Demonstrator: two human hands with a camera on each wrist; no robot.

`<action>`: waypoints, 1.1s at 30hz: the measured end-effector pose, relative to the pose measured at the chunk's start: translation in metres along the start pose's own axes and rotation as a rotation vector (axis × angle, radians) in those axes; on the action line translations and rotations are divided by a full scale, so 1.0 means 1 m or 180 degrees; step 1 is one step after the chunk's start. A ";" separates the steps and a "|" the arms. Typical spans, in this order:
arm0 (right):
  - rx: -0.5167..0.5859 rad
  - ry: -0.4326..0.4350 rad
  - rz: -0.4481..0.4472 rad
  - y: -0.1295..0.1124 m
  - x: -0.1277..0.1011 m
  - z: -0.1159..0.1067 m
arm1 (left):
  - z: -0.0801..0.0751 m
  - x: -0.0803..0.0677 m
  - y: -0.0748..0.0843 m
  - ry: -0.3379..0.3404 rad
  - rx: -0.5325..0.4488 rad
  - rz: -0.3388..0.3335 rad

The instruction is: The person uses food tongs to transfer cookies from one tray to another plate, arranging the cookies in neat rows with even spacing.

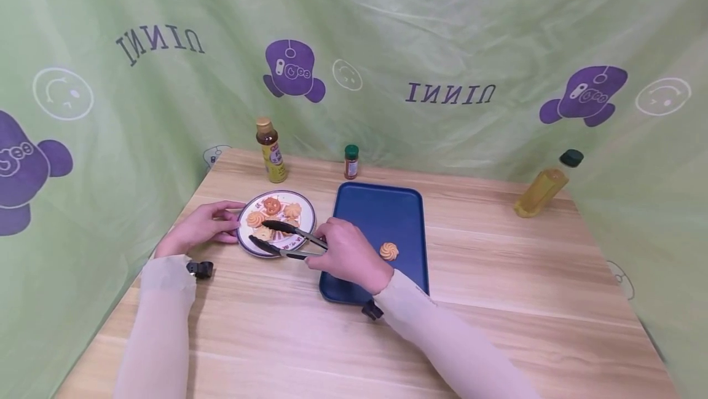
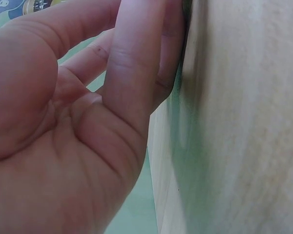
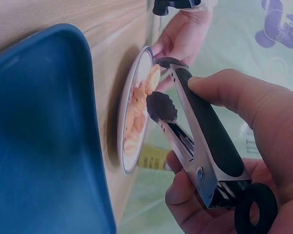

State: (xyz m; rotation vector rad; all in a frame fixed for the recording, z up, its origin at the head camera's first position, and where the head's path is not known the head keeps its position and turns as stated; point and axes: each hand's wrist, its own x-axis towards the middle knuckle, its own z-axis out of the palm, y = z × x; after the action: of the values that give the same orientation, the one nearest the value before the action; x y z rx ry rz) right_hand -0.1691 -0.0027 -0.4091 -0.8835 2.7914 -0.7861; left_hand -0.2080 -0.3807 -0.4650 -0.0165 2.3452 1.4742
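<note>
One cookie (image 1: 389, 251) lies on tray (image 1: 381, 214); several remain on plate (image 1: 307, 211). Right hand (image 1: 347, 254) grips tongs (image 1: 284, 238), tips parted over plate. Left hand (image 1: 200, 227), fingers relaxed, steadies the rim.

Three bottles (image 1: 271, 150) at the back of the counter. One plate (image 1: 306, 208), four cookies (image 1: 291, 209) on it. One blue tray (image 1: 381, 214), one cookie (image 1: 389, 251). One pair of tongs (image 1: 287, 240).

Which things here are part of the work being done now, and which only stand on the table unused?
In use:
- tongs, gripped by the right hand
- plate of cookies, touched at its rim by the left hand
- blue tray with one cookie

Lying about:
- sauce bottle
- spice jar
- oil bottle
</note>
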 end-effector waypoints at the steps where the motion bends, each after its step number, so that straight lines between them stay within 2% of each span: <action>1: -0.0013 -0.0009 -0.0004 -0.002 0.002 0.001 | 0.000 0.000 0.000 0.0001 -0.0001 -0.0003; 9: -0.0064 -0.0047 -0.0040 -0.011 0.016 0.011 | 0.000 0.003 -0.002 -0.0018 -0.0070 0.0013; 18: -0.0088 -0.0055 -0.0029 -0.011 0.019 0.018 | 0.000 0.003 -0.002 -0.0037 -0.0061 0.0016; 33: -0.0031 -0.0038 0.0016 -0.011 0.014 0.010 | 0.000 0.004 -0.004 -0.0018 -0.0066 0.0026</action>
State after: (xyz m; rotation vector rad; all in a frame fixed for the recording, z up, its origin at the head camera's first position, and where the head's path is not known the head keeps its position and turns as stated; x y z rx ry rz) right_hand -0.1727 -0.0225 -0.4114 -0.8795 2.7882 -0.7648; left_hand -0.2105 -0.3819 -0.4698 -0.0080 2.3282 1.5004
